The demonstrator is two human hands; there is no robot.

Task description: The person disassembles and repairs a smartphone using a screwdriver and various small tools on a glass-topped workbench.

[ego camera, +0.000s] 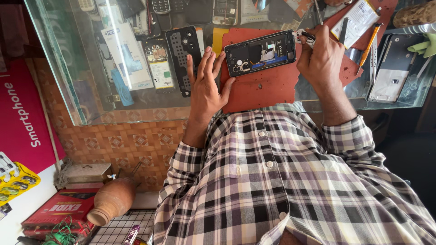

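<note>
An opened black phone [260, 52] with its back off and its insides showing lies on a red work mat [259, 88] on a glass counter. My left hand [206, 84] rests flat with fingers spread at the mat's left edge, fingertips just left of the phone and holding nothing. My right hand [320, 56] is closed at the phone's right end. It grips a thin metal tool [317, 16] that sticks up past the fingers, and a small black and white part [307, 37] shows beside the thumb.
On the glass counter [68, 68] lie a black back cover [184, 54], a battery [159, 66], another phone frame [393, 68], an orange-handled tool [370, 43] and a white battery [359, 16]. Below stand a clay pot [111, 199] and a red box [59, 208].
</note>
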